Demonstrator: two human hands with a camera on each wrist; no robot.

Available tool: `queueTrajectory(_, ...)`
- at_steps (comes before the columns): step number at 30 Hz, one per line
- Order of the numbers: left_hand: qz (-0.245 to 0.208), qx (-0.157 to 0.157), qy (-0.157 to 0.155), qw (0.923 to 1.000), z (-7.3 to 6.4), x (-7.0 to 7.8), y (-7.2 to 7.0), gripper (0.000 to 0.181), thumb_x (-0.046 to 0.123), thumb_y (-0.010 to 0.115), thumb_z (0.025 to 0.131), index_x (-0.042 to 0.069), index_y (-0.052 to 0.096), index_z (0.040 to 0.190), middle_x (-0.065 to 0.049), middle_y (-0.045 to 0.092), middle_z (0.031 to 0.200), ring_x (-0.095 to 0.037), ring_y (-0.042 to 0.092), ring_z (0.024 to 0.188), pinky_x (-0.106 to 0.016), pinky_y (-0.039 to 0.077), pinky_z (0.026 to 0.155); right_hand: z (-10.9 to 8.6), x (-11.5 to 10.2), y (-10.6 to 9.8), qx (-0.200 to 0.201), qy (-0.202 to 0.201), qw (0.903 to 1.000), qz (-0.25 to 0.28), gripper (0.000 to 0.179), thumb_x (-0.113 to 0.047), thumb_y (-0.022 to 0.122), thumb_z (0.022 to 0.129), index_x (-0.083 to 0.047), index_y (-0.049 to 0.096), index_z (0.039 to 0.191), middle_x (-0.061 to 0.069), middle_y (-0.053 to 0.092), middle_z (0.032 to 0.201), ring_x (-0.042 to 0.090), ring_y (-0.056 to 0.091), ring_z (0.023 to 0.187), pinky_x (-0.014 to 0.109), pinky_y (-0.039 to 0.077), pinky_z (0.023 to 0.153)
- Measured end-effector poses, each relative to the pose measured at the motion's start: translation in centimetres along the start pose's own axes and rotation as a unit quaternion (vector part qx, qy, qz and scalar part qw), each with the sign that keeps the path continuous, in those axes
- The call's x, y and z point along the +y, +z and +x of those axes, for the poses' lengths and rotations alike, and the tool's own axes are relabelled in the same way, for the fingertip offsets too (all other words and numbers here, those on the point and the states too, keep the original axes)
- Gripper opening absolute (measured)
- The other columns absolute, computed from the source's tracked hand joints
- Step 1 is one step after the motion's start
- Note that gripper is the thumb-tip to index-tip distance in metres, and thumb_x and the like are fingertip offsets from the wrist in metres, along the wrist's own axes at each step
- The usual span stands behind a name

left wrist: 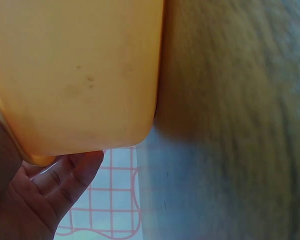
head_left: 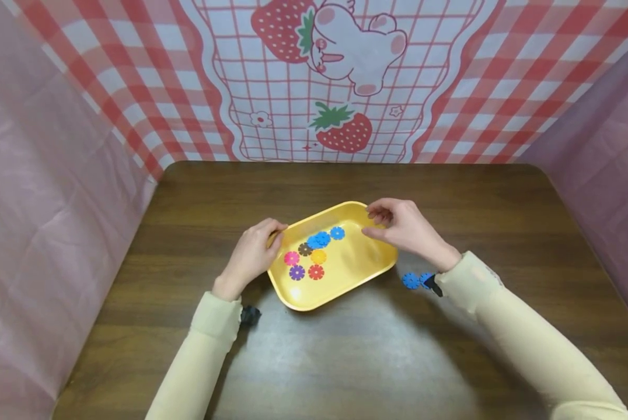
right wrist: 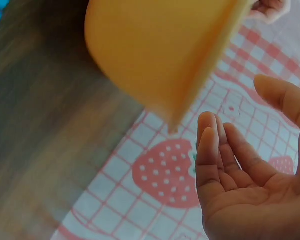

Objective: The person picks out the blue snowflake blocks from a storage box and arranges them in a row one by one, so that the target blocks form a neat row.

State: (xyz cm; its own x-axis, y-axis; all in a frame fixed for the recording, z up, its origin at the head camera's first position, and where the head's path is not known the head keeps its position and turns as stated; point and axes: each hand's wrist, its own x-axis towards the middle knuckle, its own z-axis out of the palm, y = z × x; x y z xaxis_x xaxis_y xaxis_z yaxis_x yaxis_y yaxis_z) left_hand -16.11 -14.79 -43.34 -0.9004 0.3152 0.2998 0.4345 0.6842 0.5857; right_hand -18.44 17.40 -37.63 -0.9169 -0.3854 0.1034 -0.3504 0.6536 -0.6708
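A yellow plastic tray [head_left: 356, 265] sits at a slant in the middle of the wooden table. My left hand [head_left: 251, 252] pinches its rim at the left end, thumb inside and fingers beyond the edge. Over the right end hovers my right hand [head_left: 402, 224], thumb and fingers spread apart; the right wrist view shows this hand [right wrist: 250, 185] holding nothing. Notched interlocking discs lie toward the tray's left side: several blue discs [head_left: 337, 233], a brown disc [head_left: 305, 249], a pink disc [head_left: 291, 258], an orange disc [head_left: 318, 256], a purple disc [head_left: 296, 272] and a red disc [head_left: 316, 272].
Two blue discs [head_left: 411, 280] lie on the wooden table [head_left: 345, 361] right of the tray, one partly hidden by a black strap end at the right cuff. Behind the table hangs a red-and-white strawberry cloth [head_left: 272, 87]; pink curtains [head_left: 46, 175] flank both sides.
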Motion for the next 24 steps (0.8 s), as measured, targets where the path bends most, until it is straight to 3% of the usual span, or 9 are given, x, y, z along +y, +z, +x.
queueTrajectory(8,-0.003,-0.003,-0.004,1.0000,0.1,0.2,-0.1,0.014,0.003,0.065,0.095,0.000,0.070,0.107,-0.014,0.069,0.107,-0.029,0.068,0.096,-0.042,0.056,0.087,1.5,0.1,3.0,0.000,-0.027,0.9996,-0.001,0.038,-0.011,0.084,0.078,0.009,0.069,0.107,0.019,0.070,0.097,0.028,0.066,0.083,0.042,0.055,0.079)
queueTrajectory(15,-0.002,-0.005,-0.004,1.0000,0.1,0.2,-0.2,0.014,0.004,0.065,0.095,0.000,0.070,0.108,-0.014,0.069,0.107,-0.028,0.068,0.096,-0.042,0.056,0.087,2.8,0.0,4.7,-0.016,-0.023,0.9991,-0.033,0.037,-0.015,0.085,0.077,0.006,0.071,0.105,0.016,0.071,0.095,0.028,0.066,0.084,0.039,0.054,0.077)
queueTrajectory(20,0.001,-0.004,-0.006,1.0000,0.1,0.3,-0.1,0.014,0.004,0.065,0.095,0.000,0.070,0.108,-0.013,0.069,0.107,-0.028,0.068,0.096,-0.043,0.056,0.087,3.5,0.0,5.9,-0.031,-0.023,0.9978,-0.055,0.035,-0.016,0.085,0.076,0.004,0.071,0.101,0.012,0.069,0.084,0.023,0.063,0.076,0.037,0.052,0.072)
queueTrajectory(24,0.003,-0.006,-0.009,0.9999,-0.1,0.3,-0.1,0.014,0.004,0.065,0.095,0.001,0.069,0.108,-0.013,0.069,0.107,-0.028,0.068,0.096,-0.042,0.056,0.087,3.7,0.2,6.9,-0.033,-0.030,0.9945,-0.095,0.035,-0.015,0.084,0.075,0.005,0.071,0.100,0.012,0.068,0.085,0.024,0.061,0.079,0.039,0.052,0.077)
